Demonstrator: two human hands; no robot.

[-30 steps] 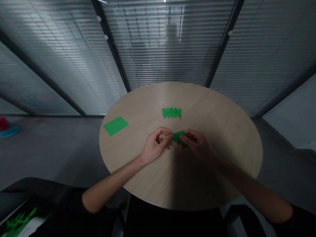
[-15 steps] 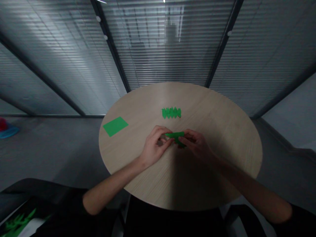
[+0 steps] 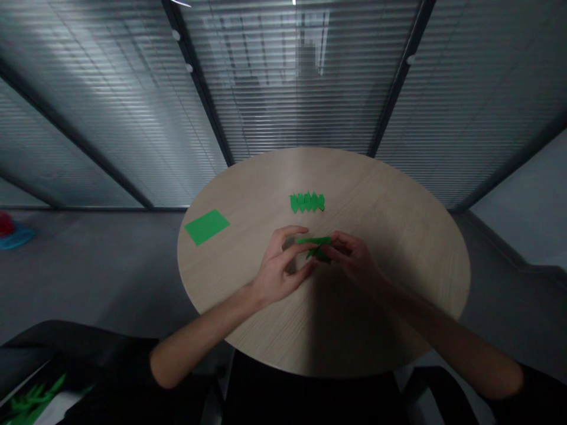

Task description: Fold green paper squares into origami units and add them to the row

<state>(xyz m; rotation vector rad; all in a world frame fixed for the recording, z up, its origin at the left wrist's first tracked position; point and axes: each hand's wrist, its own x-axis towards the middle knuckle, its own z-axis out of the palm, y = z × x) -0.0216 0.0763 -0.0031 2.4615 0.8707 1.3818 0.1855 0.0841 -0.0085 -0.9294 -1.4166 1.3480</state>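
Note:
Both hands meet over the middle of a round wooden table (image 3: 398, 248). My left hand (image 3: 281, 265) and my right hand (image 3: 352, 260) each pinch an end of a small folded green paper piece (image 3: 316, 245), held just above the tabletop. Fingers of both hands are closed on it. Beyond the hands lies a row of several folded green paper units (image 3: 307, 202), joined side by side with pointed tops. A flat green paper sheet (image 3: 207, 226) rests near the table's left edge.
Glass walls with horizontal blinds (image 3: 283, 88) stand behind the table. A dark surface at the lower left carries green paper scraps (image 3: 26, 401). A red and blue object (image 3: 11, 230) lies on the floor at far left.
The folded green piece has been turned and looks narrower and more crumpled between the fingers. My left hand's fingers have stretched a little towards it. The other papers have not moved.

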